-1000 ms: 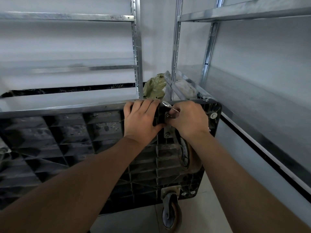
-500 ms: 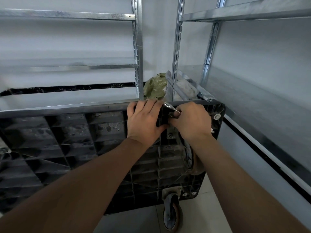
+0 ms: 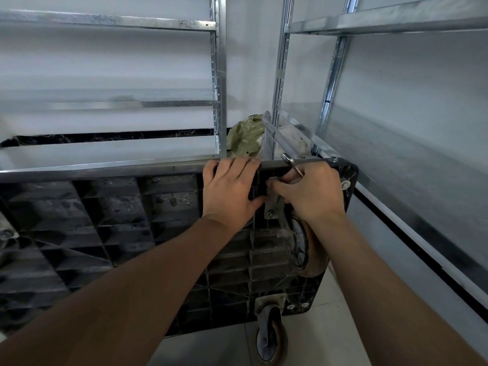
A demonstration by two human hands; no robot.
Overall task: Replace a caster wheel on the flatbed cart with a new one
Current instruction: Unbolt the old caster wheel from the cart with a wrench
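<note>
The black flatbed cart (image 3: pixel 105 220) stands on its side with its ribbed underside facing me. My left hand (image 3: pixel 229 188) curls its fingers over the cart's top edge. My right hand (image 3: pixel 309 191) grips a small metal wrench (image 3: pixel 291 165) at the mounting plate (image 3: pixel 272 207) of the upper caster wheel (image 3: pixel 306 249), which is brown-rimmed. The wrench's head is hidden by my fingers. A second caster wheel (image 3: pixel 270 336) sits at the cart's lower corner, touching the floor.
Metal shelving (image 3: pixel 219 75) stands behind the cart and another metal shelf (image 3: pixel 396 25) runs along the right. A green bag (image 3: pixel 245 138) lies behind the cart by the folded cart handle (image 3: pixel 285 141). Pale floor tiles (image 3: pixel 330 339) show below.
The cart's top edge and both hands have shifted slightly right in view. The wrench handle has swung a little in my right hand.
</note>
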